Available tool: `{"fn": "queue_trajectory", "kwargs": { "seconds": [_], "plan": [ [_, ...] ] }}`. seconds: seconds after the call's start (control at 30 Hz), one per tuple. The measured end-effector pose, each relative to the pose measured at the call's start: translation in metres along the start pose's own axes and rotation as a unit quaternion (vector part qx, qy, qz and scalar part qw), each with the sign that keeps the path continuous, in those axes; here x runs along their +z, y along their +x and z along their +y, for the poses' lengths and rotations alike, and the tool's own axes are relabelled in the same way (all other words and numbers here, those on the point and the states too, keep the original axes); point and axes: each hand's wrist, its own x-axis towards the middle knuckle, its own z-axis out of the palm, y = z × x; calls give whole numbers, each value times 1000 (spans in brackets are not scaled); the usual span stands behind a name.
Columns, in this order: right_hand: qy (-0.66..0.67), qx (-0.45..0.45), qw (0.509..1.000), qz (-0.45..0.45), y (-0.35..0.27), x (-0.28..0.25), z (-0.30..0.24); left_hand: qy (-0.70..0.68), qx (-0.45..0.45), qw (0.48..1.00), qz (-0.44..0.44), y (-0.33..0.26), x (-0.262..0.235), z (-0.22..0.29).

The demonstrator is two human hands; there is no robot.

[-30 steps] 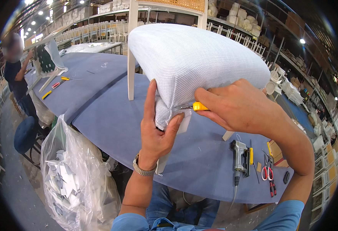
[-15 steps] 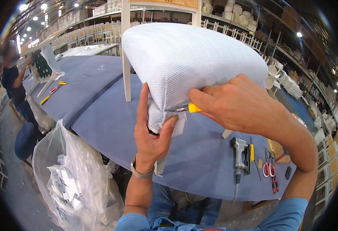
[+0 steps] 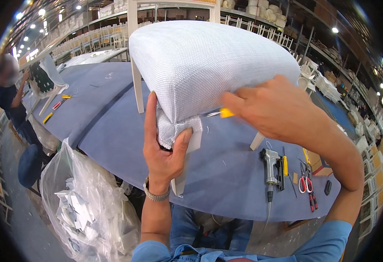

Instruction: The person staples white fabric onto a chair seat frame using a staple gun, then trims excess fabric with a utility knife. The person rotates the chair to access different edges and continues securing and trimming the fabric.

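Observation:
A padded chair seat [image 3: 217, 61] in pale grey-blue woven fabric is turned with one corner toward me. My left hand [image 3: 162, 160] grips that corner from below, thumb and forefinger on either side of a gathered fabric fold [image 3: 166, 131]. Closed round a yellow-handled tool [image 3: 227, 113] with a slim metal blade is my right hand [image 3: 272, 107], slightly blurred. The blade points left toward the corner, and its tip stands a little to the right of the fold. White chair legs [image 3: 138, 89] show under the seat.
On the blue-grey covered table [image 3: 226, 192] lie a staple gun [image 3: 271, 170] with a hose, scissors [image 3: 305, 184], and a cardboard box [image 3: 317, 162]. A clear bag of scraps [image 3: 84, 209] stands at lower left. A co-worker [image 3: 11, 98] handles another chair [image 3: 47, 81] at far left.
My right hand has drawn the tool to the right, so its blade has come away from the corner fold. The seat and my left hand appear slightly further left and higher in view.

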Motion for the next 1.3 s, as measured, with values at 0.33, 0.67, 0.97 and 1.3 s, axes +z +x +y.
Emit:
{"fn": "queue_trajectory", "kwargs": {
  "seconds": [0.33,0.67,0.97,1.3],
  "plan": [
    [127,124,983,-51,-80,9,5,224,154,958,93,-11,12,5],
    [211,97,972,32,-65,14,-3,285,209,932,79,0,14,6],
    [193,15,968,158,-20,0,-20,194,202,951,131,-13,12,5],
    [140,-12,980,142,11,11,-29,166,192,956,146,-19,11,2]
  ]
}}
